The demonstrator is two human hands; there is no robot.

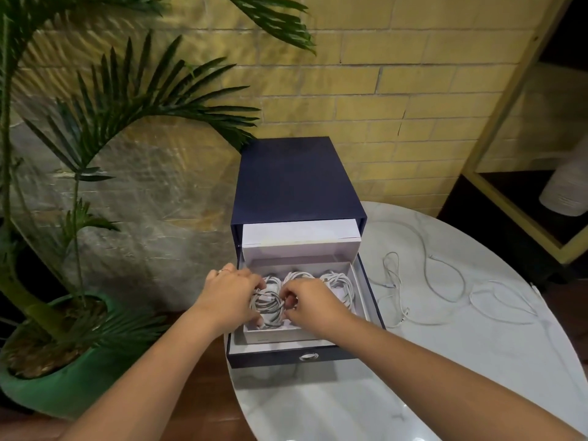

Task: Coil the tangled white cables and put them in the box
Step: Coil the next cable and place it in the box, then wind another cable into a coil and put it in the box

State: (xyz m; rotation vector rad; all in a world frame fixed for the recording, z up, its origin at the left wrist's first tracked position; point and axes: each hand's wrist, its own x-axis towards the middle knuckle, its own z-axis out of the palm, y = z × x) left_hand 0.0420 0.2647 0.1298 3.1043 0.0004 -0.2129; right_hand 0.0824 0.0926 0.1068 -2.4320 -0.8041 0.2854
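Observation:
A dark blue drawer box (296, 183) stands on the white marble table, its drawer pulled out toward me. Inside the drawer lies a white tray (358, 281) with several coiled white cables; one finished coil (340, 281) sits at its right. My left hand (227, 296) and my right hand (310, 302) both grip a coiled white cable (269, 305) at the tray's front left, one hand on each side of it. More loose white cables (451, 288) lie tangled on the table right of the box.
The round marble table (445, 361) ends just left of the box. A potted palm in a green pot (63, 377) stands at the left. A yellow brick wall is behind, and a shelf with a white vase (566, 189) is at the right.

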